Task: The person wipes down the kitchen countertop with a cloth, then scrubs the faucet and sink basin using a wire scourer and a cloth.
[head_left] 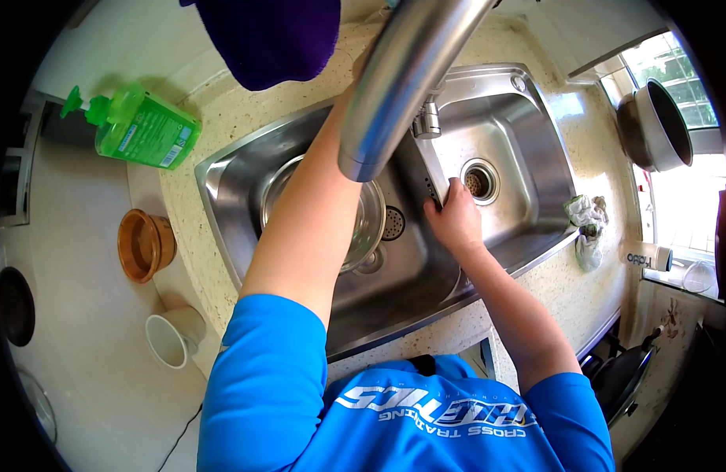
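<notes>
My right hand (pixel 457 219) grips the metal sink divider (pixel 434 169) between the two basins, thumb on the left side and fingers bent over to the right. The left arm (pixel 312 208) reaches up over the left basin (pixel 386 295), and its hand is hidden behind the curved steel faucet (pixel 398 86). Beneath that forearm, in the left basin, lies a round clear glass bowl or lid (pixel 371 224), partly covered by the arm. The right basin (pixel 508 149) has a strainer drain (pixel 479 181) close to my right hand.
A dark purple cloth (pixel 268 39) hangs at the top. On the left stand a green pump bottle (pixel 150 130), a brown pot (pixel 146 245) and a white cup (pixel 174 338). Crumpled plastic (pixel 589 232) lies right of the sink. A metal pot (pixel 654 126) is by the window.
</notes>
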Demonstrator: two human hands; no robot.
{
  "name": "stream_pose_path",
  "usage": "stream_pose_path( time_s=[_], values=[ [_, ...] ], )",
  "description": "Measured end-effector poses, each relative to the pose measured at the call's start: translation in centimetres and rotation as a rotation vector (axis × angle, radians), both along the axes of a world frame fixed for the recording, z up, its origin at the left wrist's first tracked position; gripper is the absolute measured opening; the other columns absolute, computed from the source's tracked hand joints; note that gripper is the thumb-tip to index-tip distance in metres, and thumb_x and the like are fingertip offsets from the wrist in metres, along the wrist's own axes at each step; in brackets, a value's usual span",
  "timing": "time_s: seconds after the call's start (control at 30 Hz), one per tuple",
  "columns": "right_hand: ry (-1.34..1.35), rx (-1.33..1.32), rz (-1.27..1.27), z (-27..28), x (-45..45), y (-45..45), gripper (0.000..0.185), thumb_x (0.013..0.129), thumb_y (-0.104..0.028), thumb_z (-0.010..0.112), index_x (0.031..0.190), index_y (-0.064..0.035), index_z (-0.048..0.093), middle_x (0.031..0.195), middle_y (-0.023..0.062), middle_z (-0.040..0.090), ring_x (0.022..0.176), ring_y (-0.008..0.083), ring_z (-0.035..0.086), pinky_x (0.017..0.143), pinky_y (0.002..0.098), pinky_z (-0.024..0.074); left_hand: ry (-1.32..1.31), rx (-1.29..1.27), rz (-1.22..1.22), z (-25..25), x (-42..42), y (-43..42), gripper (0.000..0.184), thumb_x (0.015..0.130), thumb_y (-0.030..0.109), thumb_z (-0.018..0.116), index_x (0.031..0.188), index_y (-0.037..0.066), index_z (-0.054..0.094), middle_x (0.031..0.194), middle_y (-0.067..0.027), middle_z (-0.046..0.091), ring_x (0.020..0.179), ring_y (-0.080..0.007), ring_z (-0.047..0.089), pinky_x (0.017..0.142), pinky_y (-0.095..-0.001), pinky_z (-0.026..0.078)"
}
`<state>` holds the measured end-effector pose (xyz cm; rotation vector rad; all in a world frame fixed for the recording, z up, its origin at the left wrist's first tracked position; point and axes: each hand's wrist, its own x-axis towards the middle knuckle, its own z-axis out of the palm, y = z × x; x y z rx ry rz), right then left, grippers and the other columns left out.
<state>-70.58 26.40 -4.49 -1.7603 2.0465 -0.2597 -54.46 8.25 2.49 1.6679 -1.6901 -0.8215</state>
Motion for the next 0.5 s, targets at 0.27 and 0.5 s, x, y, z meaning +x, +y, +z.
stream_pose_path(
  time_s=[0.27, 0.5],
  values=[
    [0.0, -0.019, 0.023, -0.1, -0.1, -0.1, 0.038, 0.078, -0.025, 0.067, 0.097, 0.002, 0.048, 0.097, 0.0238, 0.059, 0.092, 0.0421, 0.059, 0.079, 0.0491, 0.0491, 0.053, -0.073, 0.004, -1.5, 0.9, 1.4, 0.011, 0.07, 0.017, 0.069, 0.08, 0.013, 0.072, 0.081, -0.0047, 0.07, 0.077, -0.0216, 0.066, 0.071, -0.0338, 0.052],
    [0.023, -0.005, 0.016, -0.1, -0.1, -0.3, 0.037, 0.078, -0.026, 0.067, 0.096, 0.0017, 0.049, 0.099, 0.0237, 0.059, 0.092, 0.0424, 0.06, 0.079, 0.0492, 0.0494, -0.098, 0.056, -0.006, 2.2, 0.0, 2.1, 0.011, 0.073, 0.015, 0.066, 0.084, 0.016, 0.071, 0.085, -0.0046, 0.071, 0.083, -0.0223, 0.067, 0.074, -0.0353, 0.052]
  ],
)
